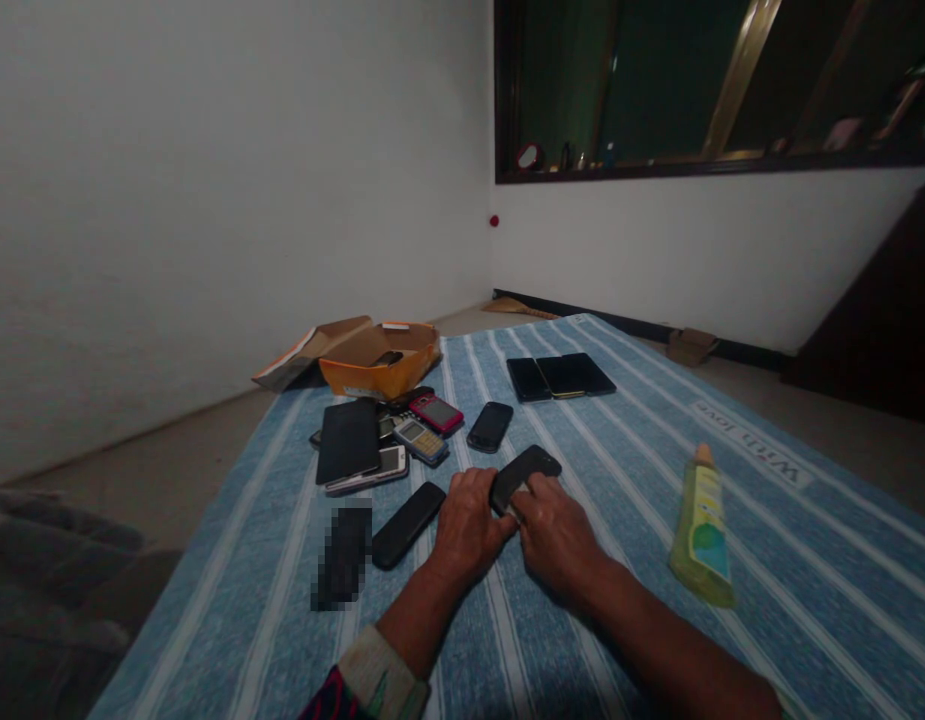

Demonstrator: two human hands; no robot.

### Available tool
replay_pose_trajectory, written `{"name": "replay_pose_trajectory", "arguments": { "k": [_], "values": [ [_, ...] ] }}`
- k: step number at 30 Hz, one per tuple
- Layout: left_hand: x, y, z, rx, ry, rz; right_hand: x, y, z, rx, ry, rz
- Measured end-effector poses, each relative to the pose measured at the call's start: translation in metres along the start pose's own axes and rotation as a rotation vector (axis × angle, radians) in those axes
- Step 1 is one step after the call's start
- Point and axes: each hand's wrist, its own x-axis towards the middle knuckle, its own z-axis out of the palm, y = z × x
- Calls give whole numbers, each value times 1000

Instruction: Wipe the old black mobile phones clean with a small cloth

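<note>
A black mobile phone (523,478) is tilted between my two hands, just above or on the striped cloth. My left hand (468,528) closes round its left end, with the fingers bent. From the right, my right hand (561,532) has its fingers curled onto the phone's near side; a small pale patch shows by the fingertips, too dim to name. Another dark phone (408,525) lies left of my left hand, beside a pixelated dark object (343,556). Just beyond my hands rests a black phone (490,427).
A pile has a black tablet-like slab (348,440), a keypad phone (421,441) and a pink phone (436,412). Behind it stands an open orange box (379,378). Dark flat devices (574,376) lie farther back. At right, a yellow-green bottle (703,530) lies on the striped cloth (627,470).
</note>
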Motion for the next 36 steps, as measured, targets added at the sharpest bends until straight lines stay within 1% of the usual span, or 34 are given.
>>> {"name": "replay_pose_trajectory", "arguments": {
  "k": [3,6,10,12,15,20,23,25,28,30,31,33,36],
  "values": [
    [0,-1,0,-5,0,10,2,5,1,25,-8,-18],
    [0,-1,0,-12,4,6,7,17,-1,51,5,-10],
    [1,1,-3,-22,1,-4,17,39,-6,-23,81,135],
    [1,3,-5,-20,-2,-7,19,45,-6,-55,91,171],
    [1,2,-5,-22,11,-5,16,39,0,-41,99,108],
    [0,-5,1,-20,23,35,5,11,16,55,123,-35],
    [0,-8,3,-17,29,61,5,9,17,133,137,-95],
    [0,-7,2,-25,26,58,9,19,13,161,172,-76],
    [1,-4,-1,-36,14,28,17,40,6,82,247,53],
    [1,-3,-2,-46,5,16,20,49,4,16,247,116],
    [1,-2,-2,-51,3,15,20,50,5,-2,238,122],
    [1,-3,-2,-58,1,18,18,44,9,-3,224,91],
    [-1,-5,0,-52,0,25,10,23,18,50,219,-17]
  ]
}}
